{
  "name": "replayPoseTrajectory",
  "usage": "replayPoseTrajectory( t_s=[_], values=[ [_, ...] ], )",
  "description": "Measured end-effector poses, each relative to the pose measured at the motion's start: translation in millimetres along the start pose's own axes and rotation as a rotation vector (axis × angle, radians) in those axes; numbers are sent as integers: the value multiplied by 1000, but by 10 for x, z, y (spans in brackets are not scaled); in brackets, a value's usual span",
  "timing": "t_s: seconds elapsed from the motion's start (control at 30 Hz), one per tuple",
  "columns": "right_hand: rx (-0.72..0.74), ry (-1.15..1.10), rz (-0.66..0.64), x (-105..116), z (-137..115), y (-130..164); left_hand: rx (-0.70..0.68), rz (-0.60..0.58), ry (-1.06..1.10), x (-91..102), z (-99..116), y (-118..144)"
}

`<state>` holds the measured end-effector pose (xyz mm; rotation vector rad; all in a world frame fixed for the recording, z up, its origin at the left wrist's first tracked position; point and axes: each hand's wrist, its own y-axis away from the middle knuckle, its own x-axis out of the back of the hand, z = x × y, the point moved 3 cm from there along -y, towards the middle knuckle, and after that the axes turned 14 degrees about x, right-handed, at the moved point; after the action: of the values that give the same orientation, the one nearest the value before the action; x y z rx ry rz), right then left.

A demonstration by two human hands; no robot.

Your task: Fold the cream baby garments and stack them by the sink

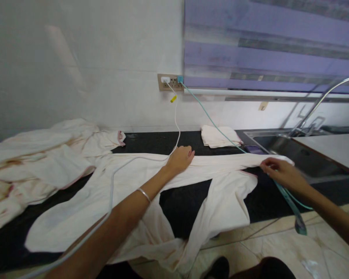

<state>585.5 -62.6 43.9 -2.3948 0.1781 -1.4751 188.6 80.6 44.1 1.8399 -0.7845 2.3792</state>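
A white long-sleeved garment (139,174) lies spread over the black counter, one long sleeve stretched to the right and another part hanging over the front edge. My left hand (180,159) rests at the upper edge of the stretched sleeve, fingers curled in; what is inside them is hidden. Near the sink, my right hand (282,172) pinches the lower edge of that sleeve close to its end. A white cord (133,158) crosses the garment, passes at my left wrist and runs down along my forearm.
Stained white cloth (61,155) is heaped at left. A folded white cloth (221,136) lies by the wall. At right are a sink (296,151) with a tap (322,97) and a dark phone-like object (253,149). Both white and teal cords (205,110) reach the wall socket (171,82).
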Motion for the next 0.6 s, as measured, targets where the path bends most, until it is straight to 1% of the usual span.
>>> replayPoseTrajectory(
  t_s=[0.07,0.13,0.23,0.3,0.4,0.47,0.53,0.6],
  values=[
    [24,-76,-77,-259,-236,200,-14,-70,5,134,-75,97],
    [-24,-85,-66,-433,-329,329,1,-138,-20,268,-221,241],
    [-111,-25,-13,-567,-365,378,61,-197,-80,441,-558,508],
    [-111,18,-35,-607,-418,355,115,-205,-92,524,-822,693],
    [-39,33,-94,-603,-559,330,173,-197,-6,566,-1168,970],
    [6,-43,-87,-545,-635,342,135,-195,71,523,-1309,1154],
    [-8,-228,-23,-432,-643,365,64,-198,77,435,-1380,1322],
    [-99,-462,86,-261,-562,378,29,-206,13,331,-1411,1442]
  ],
)
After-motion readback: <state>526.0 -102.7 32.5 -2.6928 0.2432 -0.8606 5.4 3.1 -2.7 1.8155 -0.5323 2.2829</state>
